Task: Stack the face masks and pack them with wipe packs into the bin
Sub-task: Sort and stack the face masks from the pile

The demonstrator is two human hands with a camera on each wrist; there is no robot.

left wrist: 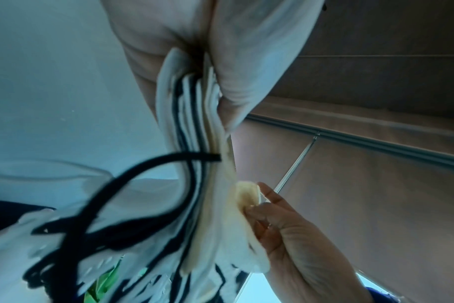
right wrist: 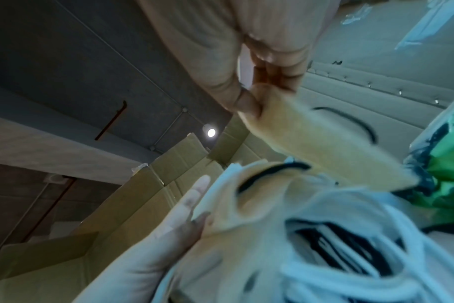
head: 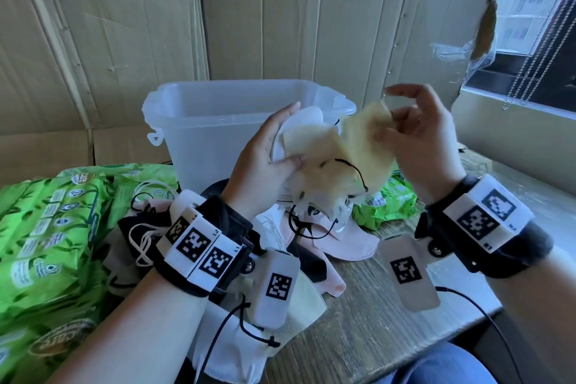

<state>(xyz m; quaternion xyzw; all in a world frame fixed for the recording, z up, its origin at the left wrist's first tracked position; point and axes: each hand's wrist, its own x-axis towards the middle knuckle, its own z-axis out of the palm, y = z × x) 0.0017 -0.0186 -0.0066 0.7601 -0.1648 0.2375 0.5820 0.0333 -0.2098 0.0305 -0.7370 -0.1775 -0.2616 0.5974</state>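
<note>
My left hand grips a stack of face masks upright in front of the translucent bin; thumb and fingers clamp the layered white, black and cream edges of that stack. My right hand pinches the top corner of a cream mask with black ear loops, held against the stack's right side; the right wrist view shows the cream mask caught between thumb and fingers. Loose pink, black and white masks lie on the table below. Green wipe packs sit at the left, with another wipe pack under my right hand.
Cardboard walls stand close behind the bin and to the left. The wooden table shows bare board at the front right. A window with a bead chain is at the far right.
</note>
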